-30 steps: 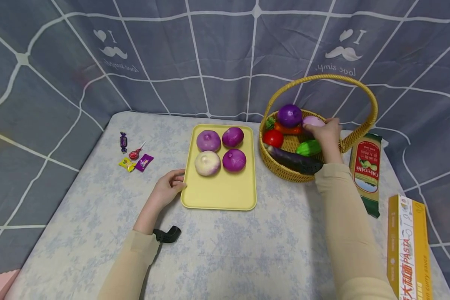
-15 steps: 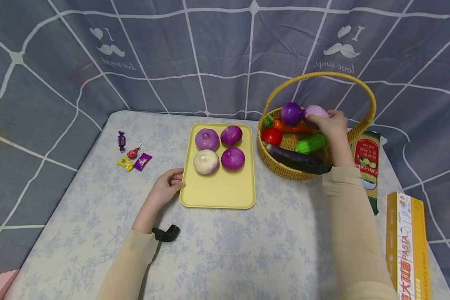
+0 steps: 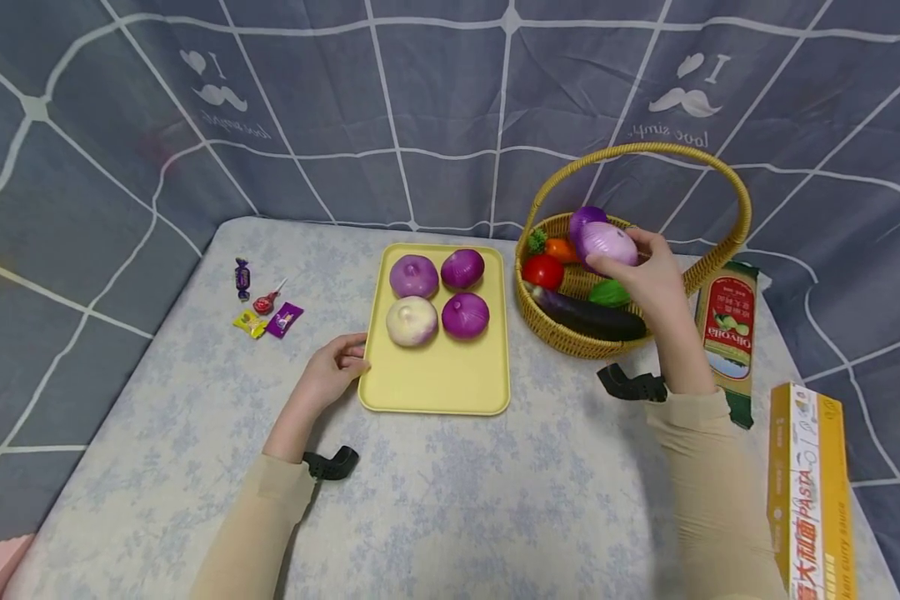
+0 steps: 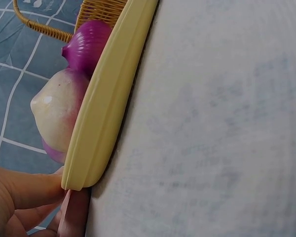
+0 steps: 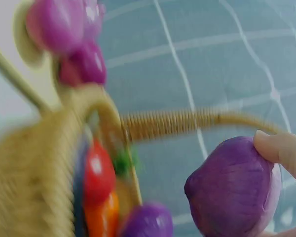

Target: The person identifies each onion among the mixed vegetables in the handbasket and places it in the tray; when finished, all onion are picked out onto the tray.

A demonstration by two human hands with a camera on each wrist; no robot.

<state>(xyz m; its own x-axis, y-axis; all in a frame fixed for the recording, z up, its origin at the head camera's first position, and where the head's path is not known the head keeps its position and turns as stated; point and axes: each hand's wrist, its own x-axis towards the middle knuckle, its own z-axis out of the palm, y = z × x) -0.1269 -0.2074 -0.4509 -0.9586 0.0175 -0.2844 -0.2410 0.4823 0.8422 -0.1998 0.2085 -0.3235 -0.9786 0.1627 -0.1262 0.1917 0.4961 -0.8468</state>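
My right hand [image 3: 656, 279] grips a purple onion [image 3: 609, 243], pale on the side seen from above, over the wicker basket [image 3: 551, 335]. In the right wrist view this onion [image 5: 229, 190] shows its pointed tip, with the thumb on its side. Below it in the basket are another purple onion [image 3: 587, 218], a carrot [image 3: 561, 250], a tomato [image 3: 543, 272], a long eggplant [image 3: 588, 317] and a partly hidden green vegetable [image 3: 609, 292]. My left hand [image 3: 328, 371] pinches the left rim of the yellow tray [image 3: 435, 387], which bears several onions, one of them whitish [image 3: 411, 322].
The basket's tall handle [image 3: 645, 148] arches over the right hand's work. Right of it lie a green pasta packet [image 3: 727, 333] and a yellow pasta box [image 3: 810, 492]. Wrapped candies [image 3: 283, 319] and a lollipop [image 3: 265, 303] lie at the left. A curtain [image 3: 450, 100] hangs behind the table.
My right hand has lifted the pale-purple onion from the basket's back right and brought it left and nearer to me. The left hand stays at the tray's edge.
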